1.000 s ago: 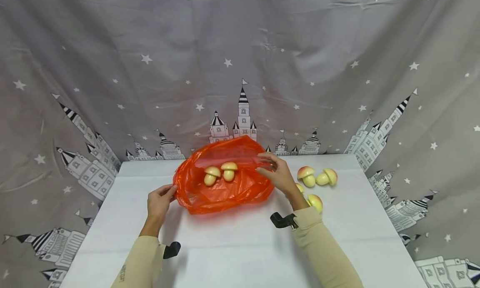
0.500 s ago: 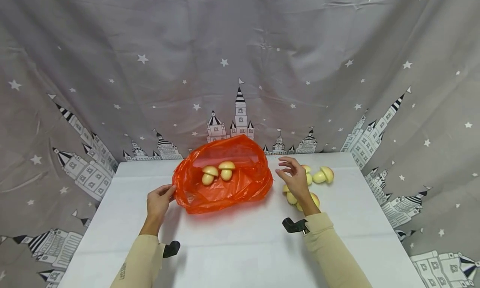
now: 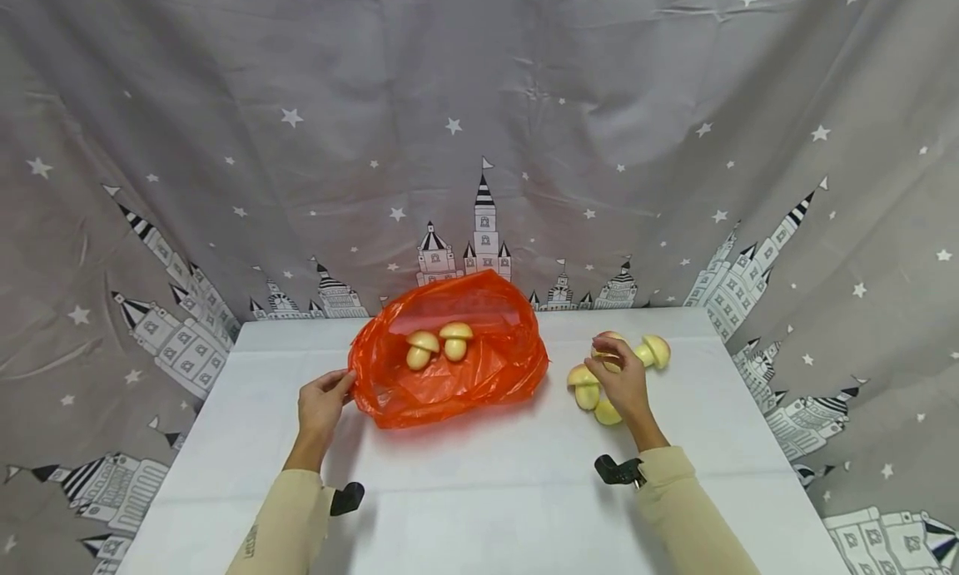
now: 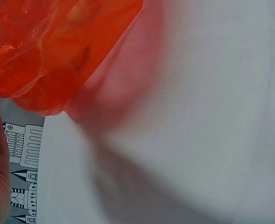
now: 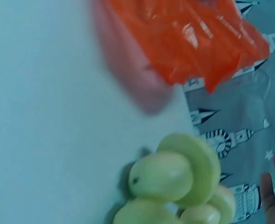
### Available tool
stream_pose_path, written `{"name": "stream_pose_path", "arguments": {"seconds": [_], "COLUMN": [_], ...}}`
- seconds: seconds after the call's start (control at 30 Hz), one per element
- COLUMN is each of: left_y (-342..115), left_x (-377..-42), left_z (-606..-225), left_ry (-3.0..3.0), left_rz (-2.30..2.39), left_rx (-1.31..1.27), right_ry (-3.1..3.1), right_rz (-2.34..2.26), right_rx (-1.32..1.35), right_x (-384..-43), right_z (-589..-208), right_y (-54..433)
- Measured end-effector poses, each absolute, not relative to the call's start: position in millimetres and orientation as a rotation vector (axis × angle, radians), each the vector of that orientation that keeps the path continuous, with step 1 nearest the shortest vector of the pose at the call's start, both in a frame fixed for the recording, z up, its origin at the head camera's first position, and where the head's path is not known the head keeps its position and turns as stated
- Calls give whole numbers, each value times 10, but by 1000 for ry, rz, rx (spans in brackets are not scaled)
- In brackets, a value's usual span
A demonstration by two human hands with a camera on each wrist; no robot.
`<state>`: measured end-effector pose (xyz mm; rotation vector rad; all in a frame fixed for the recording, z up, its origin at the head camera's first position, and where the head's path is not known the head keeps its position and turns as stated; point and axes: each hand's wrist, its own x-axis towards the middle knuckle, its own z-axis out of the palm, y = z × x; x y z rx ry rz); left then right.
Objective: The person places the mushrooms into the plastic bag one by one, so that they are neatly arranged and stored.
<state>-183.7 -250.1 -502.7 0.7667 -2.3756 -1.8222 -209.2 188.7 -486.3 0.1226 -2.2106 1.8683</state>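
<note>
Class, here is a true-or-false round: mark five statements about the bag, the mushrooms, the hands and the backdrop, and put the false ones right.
1. The left hand grips the red bag at its left edge. True.
2. Exactly two mushrooms can be seen in the bag. True.
3. The right hand is reaching inside the bag. False: it is outside, beside the mushrooms on the right.
4. The bag's mouth is closed up. False: it is spread open, with its contents showing.
5. The grey curtain behind the table is plain. False: it is printed with stars and castles.
</note>
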Motion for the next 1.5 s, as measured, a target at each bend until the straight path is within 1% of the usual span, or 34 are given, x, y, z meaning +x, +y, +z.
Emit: {"name": "stream_pose_path", "arguments": {"seconds": [0.23, 0.47, 0.53, 0.63, 0.7, 0.77, 0.9, 1.07, 1.17, 1.23, 1.4, 1.5], "left_y": [-2490, -2557, -2621, -2637, -2669, -2635, -2679, -2566, -2543, -2603, -2590, -2515], "left_x": [-1820, -1872, -1914, -1926, -1947, -1915, -1922, -1857, -1851, -1890, -1904, -1869], "left_z": [-5006, -5007, -5116, -5157, -5237, -5162, -5213, -5018, -5006, -5138, -5169, -5042], "left_ry": [-2389, -2392, -2341, -2322, -2283, -2323, -2304, -2377, -2379, -2327, -2309, -2365], "left_rz": [-1817, -1779, -1825, -1859, -1895, -1863, -1847, -1791, -1797, -1851, -1863, -1811], "left_rx": [757, 737, 708, 689, 676, 685, 691, 738, 748, 708, 668, 700], "right_ry": [-2257, -2304, -2329, -2344, -2347, -2341, -2356, -2387, -2422, -2455, -2558, -2578], "right_rz": [1691, 1504, 1448, 1395, 1376, 1387, 1411, 1412, 1408, 1423, 1480, 1509], "right_rx": [-8, 16, 22, 21, 23, 26, 13, -14, -24, -47, -155, -175], "right_x": [-2140, -2070, -2045, -2016, -2001, -1990, -1980, -1988, -2003, -2008, -1990, -1974], "right_z": [-5310, -5503, -5560, -5638, -5682, -5719, -5797, -5860, -5869, -5870, -5891, -5907], "right_y": [2107, 2177, 2199, 2225, 2236, 2238, 2242, 2256, 2267, 2273, 2292, 2302]}}
